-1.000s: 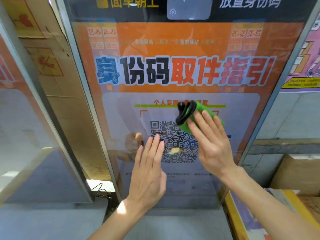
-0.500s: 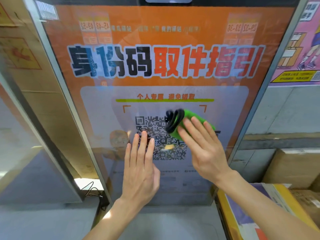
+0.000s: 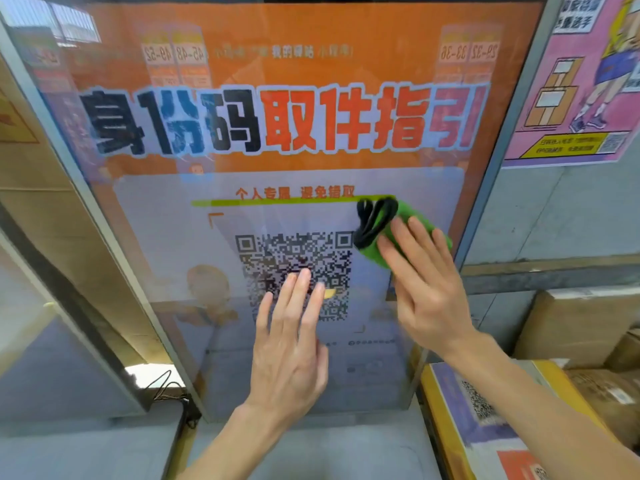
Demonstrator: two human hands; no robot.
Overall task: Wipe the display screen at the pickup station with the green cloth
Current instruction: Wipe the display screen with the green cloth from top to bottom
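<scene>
1. Grey ledge (image 3: 311,452) at the foot of the station is nearest me. A yellow-edged parcel (image 3: 485,410) sits at its right, closed, contents unseen.
2. Left hand (image 3: 289,344): fingers straight, laid flat on the glass over the lower QR code (image 3: 294,251), holding nothing.
3. Right hand (image 3: 427,289): up and right of the left, apart from it, straight fingers pressing the green cloth (image 3: 410,213) onto the display screen (image 3: 277,64).
4. Cloth is bunched, with black trim (image 3: 375,220) at its left end. Its long axis runs across the screen, dipping right. It sits at the QR code's upper-right corner, near the screen's right frame.
5. My read: most of the glass lies left of and above the cloth, so the next stroke should run leftward — right hand drives, left only braces.
6. Far right: cardboard boxes (image 3: 581,327), shut — contents not visible.
</scene>
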